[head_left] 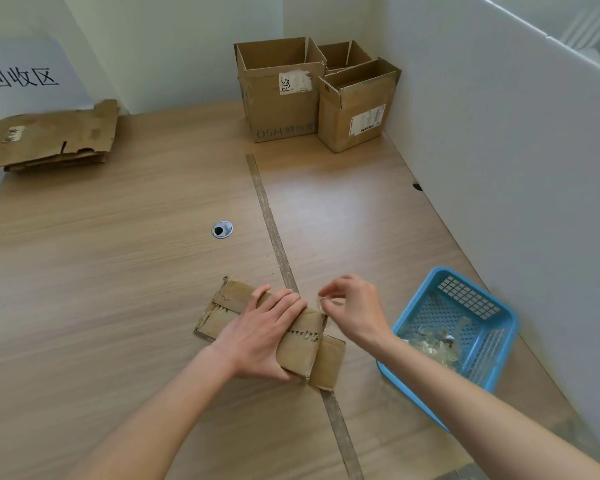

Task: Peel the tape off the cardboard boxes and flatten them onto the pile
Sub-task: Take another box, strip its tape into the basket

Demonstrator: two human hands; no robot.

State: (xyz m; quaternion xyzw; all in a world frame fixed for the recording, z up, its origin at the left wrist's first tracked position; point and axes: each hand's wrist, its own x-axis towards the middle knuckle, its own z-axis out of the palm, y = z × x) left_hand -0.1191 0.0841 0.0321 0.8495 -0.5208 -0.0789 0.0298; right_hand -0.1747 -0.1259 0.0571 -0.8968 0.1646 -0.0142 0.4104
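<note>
A small flat cardboard box [302,351] lies on the wooden table [118,254] in front of me. My left hand [260,334] presses down on its top with the fingers spread flat. Just right of the box's far end, my right hand [352,308] pinches a strip of clear tape [321,303] between thumb and fingers; the strip still reaches the box's edge. Torn tape residue shows along the box's seam. A pile of flattened cardboard [52,136] lies at the far left of the table.
Three open upright cardboard boxes [281,95] stand at the back by the white partition wall. A blue plastic basket [465,327] with crumpled clear tape sits at my right. A metal cable grommet [222,229] and a dark seam strip [274,233] mark the table's middle.
</note>
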